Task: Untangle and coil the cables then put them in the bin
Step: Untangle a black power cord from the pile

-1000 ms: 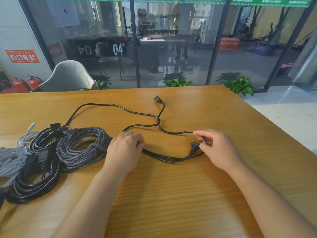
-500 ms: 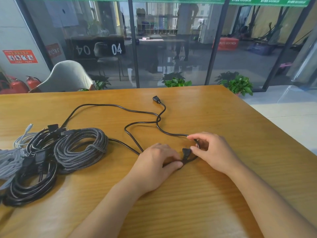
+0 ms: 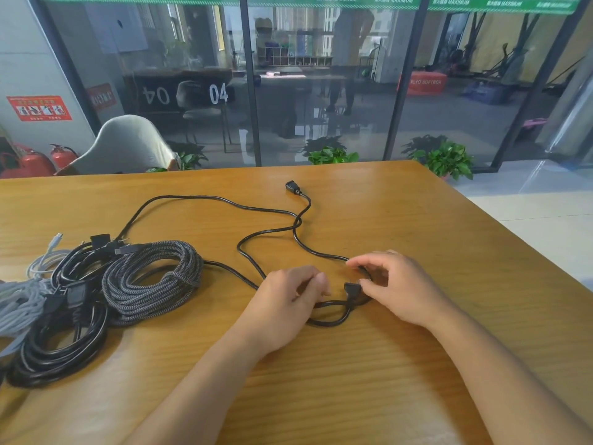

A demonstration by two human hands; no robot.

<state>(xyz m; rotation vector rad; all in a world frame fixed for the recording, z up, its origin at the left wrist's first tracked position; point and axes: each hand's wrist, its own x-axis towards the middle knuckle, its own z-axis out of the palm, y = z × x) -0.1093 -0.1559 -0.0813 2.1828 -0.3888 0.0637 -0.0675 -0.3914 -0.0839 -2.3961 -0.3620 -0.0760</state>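
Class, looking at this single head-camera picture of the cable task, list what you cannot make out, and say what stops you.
- Bin: not in the head view, so its place is unknown.
- Black cable under the left hand: the hand covers it, so the grip is unclear.
- Plug by the right hand: its prongs are too small to see.
- Grey cables: cut off by the left edge.
- Braided coil: covers the black cable beneath.

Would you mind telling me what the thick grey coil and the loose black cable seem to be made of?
The thick grey coil looks jacketed in braided fabric: a woven black-and-grey pattern, matte. The loose black cable looks like smooth rubber or plastic with a slight sheen; which one I cannot tell.
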